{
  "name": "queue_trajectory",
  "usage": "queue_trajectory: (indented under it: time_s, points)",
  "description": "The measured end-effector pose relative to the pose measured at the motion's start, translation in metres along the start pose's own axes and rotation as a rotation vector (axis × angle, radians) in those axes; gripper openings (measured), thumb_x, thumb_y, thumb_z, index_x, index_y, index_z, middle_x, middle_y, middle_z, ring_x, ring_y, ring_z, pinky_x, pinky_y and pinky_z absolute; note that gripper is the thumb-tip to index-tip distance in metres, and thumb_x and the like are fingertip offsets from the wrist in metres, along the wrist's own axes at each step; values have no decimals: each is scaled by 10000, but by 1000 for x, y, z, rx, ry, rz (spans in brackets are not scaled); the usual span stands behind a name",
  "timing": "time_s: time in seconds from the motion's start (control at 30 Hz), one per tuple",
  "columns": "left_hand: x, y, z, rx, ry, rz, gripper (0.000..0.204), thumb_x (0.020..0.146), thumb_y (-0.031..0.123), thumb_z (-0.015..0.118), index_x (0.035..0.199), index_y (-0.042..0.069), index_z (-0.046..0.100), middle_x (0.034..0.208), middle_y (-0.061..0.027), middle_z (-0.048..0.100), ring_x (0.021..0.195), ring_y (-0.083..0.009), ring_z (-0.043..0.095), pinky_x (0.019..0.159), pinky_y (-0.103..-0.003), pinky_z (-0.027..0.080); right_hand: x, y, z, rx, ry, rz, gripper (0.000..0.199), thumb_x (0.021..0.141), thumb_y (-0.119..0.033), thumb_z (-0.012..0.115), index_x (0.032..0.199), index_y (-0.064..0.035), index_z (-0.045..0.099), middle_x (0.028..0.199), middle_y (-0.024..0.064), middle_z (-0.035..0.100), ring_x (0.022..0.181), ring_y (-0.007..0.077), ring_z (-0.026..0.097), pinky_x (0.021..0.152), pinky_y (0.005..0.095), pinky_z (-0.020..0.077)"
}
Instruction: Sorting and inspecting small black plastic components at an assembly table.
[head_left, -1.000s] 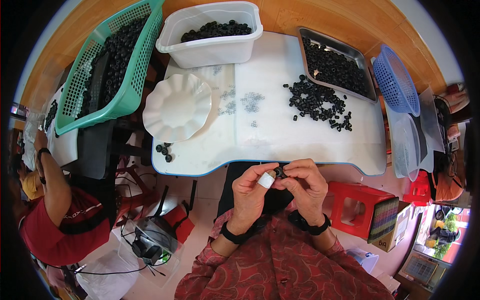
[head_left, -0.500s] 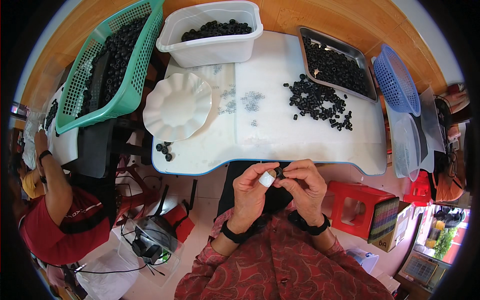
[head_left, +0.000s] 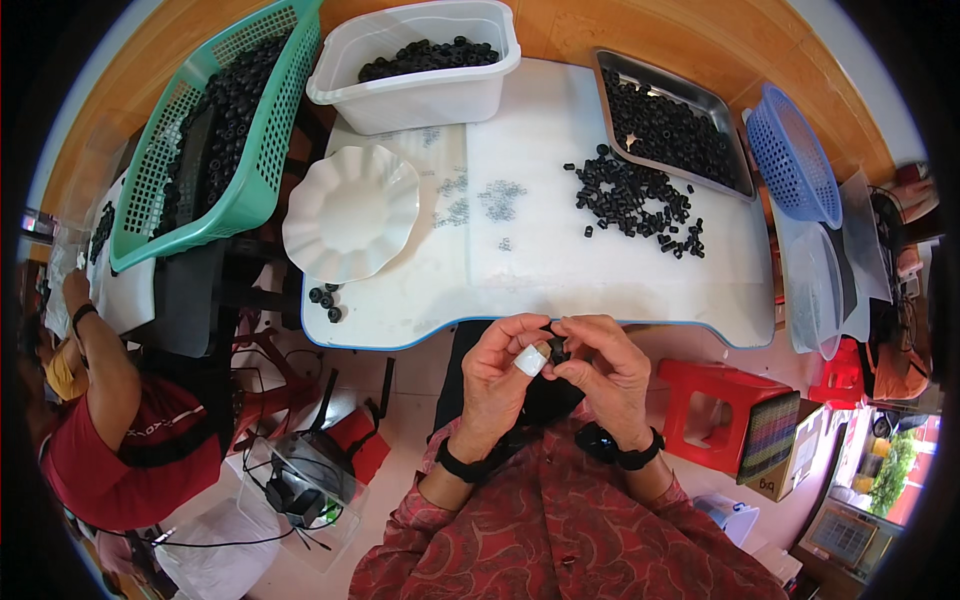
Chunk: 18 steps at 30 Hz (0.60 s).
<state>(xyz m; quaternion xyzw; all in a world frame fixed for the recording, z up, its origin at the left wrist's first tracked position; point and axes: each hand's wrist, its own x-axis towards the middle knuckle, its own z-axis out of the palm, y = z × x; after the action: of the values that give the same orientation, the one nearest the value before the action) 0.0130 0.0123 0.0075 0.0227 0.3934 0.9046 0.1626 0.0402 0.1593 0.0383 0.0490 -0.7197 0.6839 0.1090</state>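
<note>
The white table [head_left: 600, 285] stands just beyond the grip. Far to the left of the grip is a green basket [head_left: 264, 170], holding black rings [head_left: 240, 110]; nearer on this side, a scalloped white dish [head_left: 350, 215]. The left hand [head_left: 490, 378] and the right hand [head_left: 613, 380] pinch one small black piece [head_left: 557, 351] between their fingertips. Beyond, to the right, loose cylinders [head_left: 607, 192] lie beside a metal tray [head_left: 690, 178].

On the table [head_left: 600, 285] — plate [head_left: 350, 215] left, tub [head_left: 425, 107] behind; tray [head_left: 688, 177] right, loose pieces [head_left: 605, 197] before it.
</note>
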Motion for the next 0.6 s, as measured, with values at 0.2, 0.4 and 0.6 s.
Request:
queue_trajectory:
  time_s: [0.2,0.4,0.6]
  points:
    - [2,-6,-1,-15,17,-31,326,916,45,636,1214,-43,540,1047,-106,656,937,-139,631,780,-252,515,1,-1,2,-70,-37,16,371,813,45,709,1174,-12,646,1108,90,568,874,136,599,717,236,526]
    - [4,-8,1,-46,40,-52,287,933,54,624,1190,-45,547,987,-101,658,854,-133,630,672,-239,515,3,-3,1,-129,-39,-8,327,821,51,698,1141,1,655,1111,104,572,803,136,626,665,241,538]
    - [3,-9,0,-4,63,-58,242,923,54,641,1147,-21,590,944,-60,644,774,-99,588,647,-228,495,4,-4,-1,-218,-20,-45,335,801,6,743,1127,-1,662,1052,109,638,775,128,625,660,229,523]
